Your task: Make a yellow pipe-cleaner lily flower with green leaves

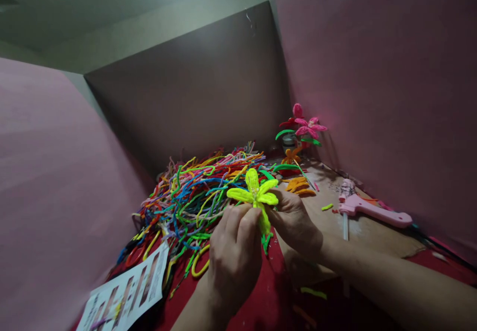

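Note:
A neon-yellow pipe cleaner flower (255, 195) with several looped petals is held up in front of me, its pale centre facing the camera. My left hand (236, 241) pinches it from below, fingers curled in under the petals. From the right, my right hand (294, 216) grips it too, thumb close to the lower petal and fingers partly behind the flower. Whatever stem lies behind the petals is hidden by my hands. Just beyond the hands spreads a tangled heap of many-coloured pipe cleaners (197, 187).
A pink glue gun (372, 210) lies on a brown board (395, 239) at right, near orange petals (299, 187). Behind, a pink flower (311, 127) stands in a small jar (288, 143). A printed sheet (128, 291) lies front left. Pink panels (380, 82) enclose the red-covered table (270, 291).

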`<state>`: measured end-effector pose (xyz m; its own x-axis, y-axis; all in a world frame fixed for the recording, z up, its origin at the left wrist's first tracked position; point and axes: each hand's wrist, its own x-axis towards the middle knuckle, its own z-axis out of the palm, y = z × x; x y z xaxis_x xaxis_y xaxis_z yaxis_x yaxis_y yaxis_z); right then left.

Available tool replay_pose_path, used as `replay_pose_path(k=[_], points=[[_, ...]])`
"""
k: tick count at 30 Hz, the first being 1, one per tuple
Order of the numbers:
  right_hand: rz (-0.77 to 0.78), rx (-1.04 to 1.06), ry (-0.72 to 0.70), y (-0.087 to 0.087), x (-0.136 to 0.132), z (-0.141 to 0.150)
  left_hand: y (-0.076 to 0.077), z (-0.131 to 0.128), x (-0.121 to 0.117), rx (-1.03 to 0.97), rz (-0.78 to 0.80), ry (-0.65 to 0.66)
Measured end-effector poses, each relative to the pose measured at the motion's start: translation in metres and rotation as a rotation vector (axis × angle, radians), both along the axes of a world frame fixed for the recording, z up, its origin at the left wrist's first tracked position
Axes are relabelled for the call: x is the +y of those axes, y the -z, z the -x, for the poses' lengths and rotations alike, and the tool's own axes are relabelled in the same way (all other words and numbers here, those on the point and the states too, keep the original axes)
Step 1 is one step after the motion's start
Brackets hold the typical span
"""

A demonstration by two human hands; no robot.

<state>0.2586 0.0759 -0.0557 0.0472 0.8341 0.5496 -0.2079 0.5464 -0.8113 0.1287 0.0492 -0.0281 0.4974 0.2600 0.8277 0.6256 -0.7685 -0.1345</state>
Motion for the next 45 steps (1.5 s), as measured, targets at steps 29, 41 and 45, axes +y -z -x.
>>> replay_pose_path(k=[29, 41, 45], points=[[-0.136, -0.126, -0.034, 0.007, 0.0, -0.002, -0.037, 0.03, 0.006, -0.927, 1.234, 0.165], [-0.373, -0.478, 0.363, 0.003, -0.007, 0.001, -0.022, -0.002, -0.021, 0.125, -0.136, -0.275], [-0.345, -0.505, 0.389, 0.007, -0.006, 0.001, -0.011, -0.01, -0.016, 0.108, -0.139, -0.295]])
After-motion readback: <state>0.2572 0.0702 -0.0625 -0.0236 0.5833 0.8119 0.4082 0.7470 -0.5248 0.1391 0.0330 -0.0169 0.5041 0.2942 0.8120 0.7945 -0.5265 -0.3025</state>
